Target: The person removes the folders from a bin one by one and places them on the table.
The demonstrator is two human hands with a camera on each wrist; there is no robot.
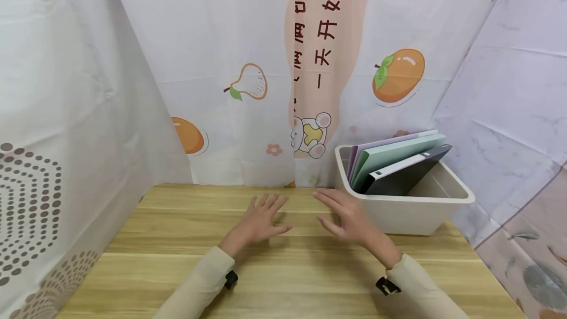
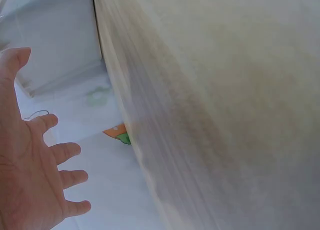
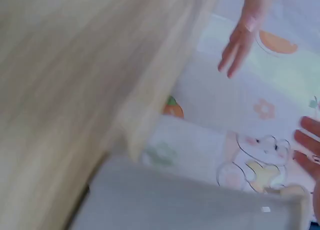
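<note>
My left hand point(image 1: 259, 223) hovers over the wooden table with its fingers spread and nothing held. To its right, my right hand point(image 1: 349, 219) is also spread, just left of a white plastic bin point(image 1: 407, 215). Inside the bin lean a purple folder point(image 1: 390, 140), a mint green folder point(image 1: 398, 152) and a black binder point(image 1: 409, 171) with a white spine strip. The left wrist view shows the left palm point(image 2: 30, 165) with its fingers apart. At the edge of the right wrist view, only part of the right hand point(image 3: 311, 147) appears, near the bin's wall point(image 3: 165, 200).
The wood-grain table point(image 1: 283, 279) ends at a white curtain point(image 1: 221, 142) printed with fruit and Chinese characters. More cloth hangs on the left point(image 1: 79, 87) and right point(image 1: 509, 112). A small black device point(image 1: 388, 286) sits at each wrist.
</note>
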